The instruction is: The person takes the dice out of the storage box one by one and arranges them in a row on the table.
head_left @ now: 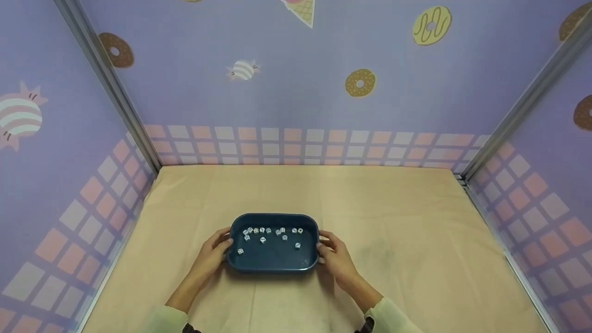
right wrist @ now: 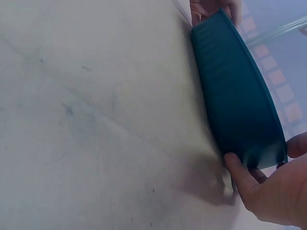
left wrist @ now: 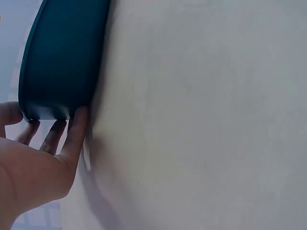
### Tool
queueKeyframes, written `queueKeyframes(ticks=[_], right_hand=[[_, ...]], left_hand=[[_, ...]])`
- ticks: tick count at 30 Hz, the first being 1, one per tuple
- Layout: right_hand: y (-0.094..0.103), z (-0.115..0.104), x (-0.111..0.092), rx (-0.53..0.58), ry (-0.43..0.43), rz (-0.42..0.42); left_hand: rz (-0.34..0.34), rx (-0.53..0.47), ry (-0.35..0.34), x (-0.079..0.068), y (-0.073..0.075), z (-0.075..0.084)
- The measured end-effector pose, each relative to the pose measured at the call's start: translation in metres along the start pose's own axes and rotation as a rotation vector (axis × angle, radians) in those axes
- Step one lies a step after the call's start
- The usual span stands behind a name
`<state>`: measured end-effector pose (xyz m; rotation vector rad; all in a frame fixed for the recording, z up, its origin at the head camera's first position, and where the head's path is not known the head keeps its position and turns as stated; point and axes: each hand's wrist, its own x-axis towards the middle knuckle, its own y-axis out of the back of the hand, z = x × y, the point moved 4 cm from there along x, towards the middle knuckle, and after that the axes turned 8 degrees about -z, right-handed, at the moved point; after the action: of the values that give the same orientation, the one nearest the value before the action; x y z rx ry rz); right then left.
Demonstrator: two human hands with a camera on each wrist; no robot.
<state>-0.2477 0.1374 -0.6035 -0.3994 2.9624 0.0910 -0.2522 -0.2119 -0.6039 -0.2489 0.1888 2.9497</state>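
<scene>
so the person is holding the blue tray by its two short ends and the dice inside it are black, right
Not quite: the dice are white, not black, as the head view shows. The rest is right: the left hand and right hand hold the blue tray by its two short ends, with the dice inside it.

Head view downward, wrist views close; tray [head_left: 277,259] shared.

Two hands [head_left: 208,258] are holding one tray [head_left: 277,259], and fourteen dice [head_left: 262,240] are lying in it. Two sleeves [head_left: 391,318] are showing. One cloth [head_left: 397,199] is lying below. On three walls [head_left: 286,97], two candies [head_left: 243,70], one cone [head_left: 303,11] and at least five donuts [head_left: 369,83] are showing. Two poles [head_left: 112,83] are standing.
</scene>
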Motion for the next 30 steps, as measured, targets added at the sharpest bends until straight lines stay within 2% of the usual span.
queueKeyframes(ticks=[4, 8, 16, 22, 30], right_hand=[[0.002, 0.001, -0.002, -0.016, 0.003, -0.001], [0.004, 0.002, -0.002, -0.04, 0.026, 0.006], [0.0, 0.005, 0.0, -0.089, 0.052, -0.028], [0.001, 0.006, -0.001, -0.116, 0.07, -0.035], [0.006, -0.005, 0.002, -0.269, 0.058, -0.054]], left_hand=[[-0.008, -0.012, 0.021, 0.0, -0.003, -0.003], [-0.031, -0.018, 0.014, 0.003, -0.003, -0.003], [-0.045, -0.062, 0.061, 0.003, 0.005, -0.004], [-0.067, -0.064, 0.059, 0.001, 0.005, -0.005], [-0.068, -0.024, 0.038, 0.002, 0.007, -0.001]])
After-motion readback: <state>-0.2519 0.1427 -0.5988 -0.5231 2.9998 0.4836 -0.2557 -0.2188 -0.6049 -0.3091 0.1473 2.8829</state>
